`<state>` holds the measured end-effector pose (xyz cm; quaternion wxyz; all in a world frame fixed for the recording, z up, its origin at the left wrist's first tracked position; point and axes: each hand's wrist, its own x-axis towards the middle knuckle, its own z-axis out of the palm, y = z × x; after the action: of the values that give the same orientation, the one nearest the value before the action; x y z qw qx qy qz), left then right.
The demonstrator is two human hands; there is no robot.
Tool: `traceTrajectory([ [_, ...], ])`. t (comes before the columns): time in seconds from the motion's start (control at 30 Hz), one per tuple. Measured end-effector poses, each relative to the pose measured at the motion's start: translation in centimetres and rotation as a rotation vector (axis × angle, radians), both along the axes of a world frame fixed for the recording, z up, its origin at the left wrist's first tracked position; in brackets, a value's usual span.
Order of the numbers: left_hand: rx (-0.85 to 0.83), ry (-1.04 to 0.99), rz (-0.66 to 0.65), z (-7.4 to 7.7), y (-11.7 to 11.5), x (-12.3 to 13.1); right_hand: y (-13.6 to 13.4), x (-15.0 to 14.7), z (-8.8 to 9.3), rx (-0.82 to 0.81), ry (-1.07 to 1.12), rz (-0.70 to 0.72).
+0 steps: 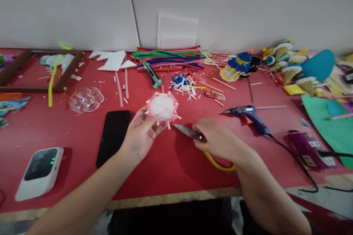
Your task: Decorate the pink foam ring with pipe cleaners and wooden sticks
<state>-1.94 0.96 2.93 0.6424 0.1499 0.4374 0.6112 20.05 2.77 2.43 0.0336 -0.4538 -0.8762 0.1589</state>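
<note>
My left hand (142,130) holds up a small round craft piece (162,106) with a fluffy white middle, a pink rim and several short wooden sticks poking out around its edge. In my right hand (212,136) is a pair of scissors (190,132) with yellow handles, the fingers closed about the pivot and handle. The blades look together, and their tip points at the lower right of the craft piece, close to its sticks. Whether the tip touches a stick I cannot tell. Part of the handles is hidden behind my palm.
A black phone (113,137) lies left of my left hand, and a white device (40,174) farther left. To the right rest a blue glue gun (248,114) and a purple power strip (313,150). Behind are a cutter (151,73), pipe cleaners (168,57) and blue-white scraps (184,82).
</note>
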Motion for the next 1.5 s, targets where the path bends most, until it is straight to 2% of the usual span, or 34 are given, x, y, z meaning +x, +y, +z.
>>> traceTrajectory([
  [0.1, 0.011, 0.046, -0.028, -0.2, -0.2, 0.1, 0.4, 0.8, -0.3, 0.048, 0.078, -0.056],
  [0.23, -0.014, 0.152, -0.072, -0.4, -0.5, 0.4, 0.2, 0.2, 0.3, 0.131, 0.414, -0.088],
  [0.37, 0.040, 0.285, -0.045, -0.9, -0.6, 0.7, -0.9, -1.8, 1.0, 0.361, 0.658, -0.030],
  [0.47, 0.088, 0.406, -0.016, -1.4, -0.7, 0.9, -1.4, -3.0, 0.6, 0.533, 0.619, 0.051],
  [0.53, 0.088, 0.455, -0.020, -1.7, -0.8, 1.0, -1.5, -3.3, 0.2, 0.592, 0.565, 0.070],
  [0.67, 0.084, 0.530, -0.036, -1.9, -0.9, 1.0, -1.4, -3.3, -0.3, 0.624, 0.545, 0.098],
  [0.83, 0.147, 0.810, -0.078, -1.3, -0.9, 0.7, -1.5, -3.5, -0.4, 0.595, 0.557, 0.106],
  [0.97, 0.181, 0.982, -0.129, -0.7, -1.0, 0.6, -1.8, -3.8, -0.5, 0.491, 0.649, 0.036],
  [1.13, 0.196, 1.034, -0.131, -0.6, -1.2, 0.5, -2.0, -3.9, -0.2, 0.241, 0.804, -0.108],
  [1.27, 0.196, 1.075, -0.145, -0.5, -1.1, 0.4, -2.0, -3.8, -0.3, -0.076, 0.923, -0.275],
  [1.4, 0.199, 1.146, -0.145, -0.4, -1.1, 0.2, -1.4, -3.8, -0.9, -0.482, 1.076, -0.424],
  [1.5, 0.198, 1.117, -0.184, -0.5, -1.1, 0.1, -0.8, -3.8, -1.4, -0.719, 1.160, -0.508],
])
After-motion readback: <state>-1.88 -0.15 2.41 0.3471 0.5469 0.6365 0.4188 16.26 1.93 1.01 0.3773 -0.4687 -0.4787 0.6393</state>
